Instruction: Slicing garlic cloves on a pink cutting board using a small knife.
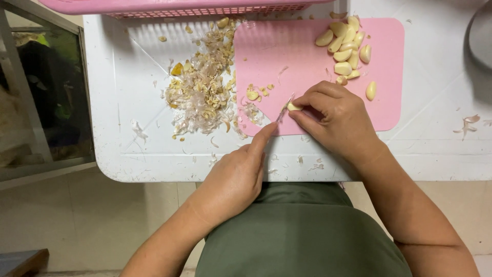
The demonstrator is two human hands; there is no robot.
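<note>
Midway through peeling, by the look of it: right hand pinching a single garlic clove at the near edge of a pink cutting board, grip closed on the clove between thumb and fingertips. Left hand curled shut around a small knife, handle hidden in the fist, forefinger laid along it, thin blade tip touching the clove's end. Already done: a cluster of bare, peeled cloves heaped at the board's far right corner, one more lying apart just below them. Trimmed root ends scattered mid-board. Wide drift of papery skins piled just left of the board on the white surface, stray flakes reaching the near rim and the right side. Pink slotted basket along the far edge, contents out of sight. No unpeeled cloves visible anywhere, so amount left impossible to tell; judging by pile sizes, well past the start.
</note>
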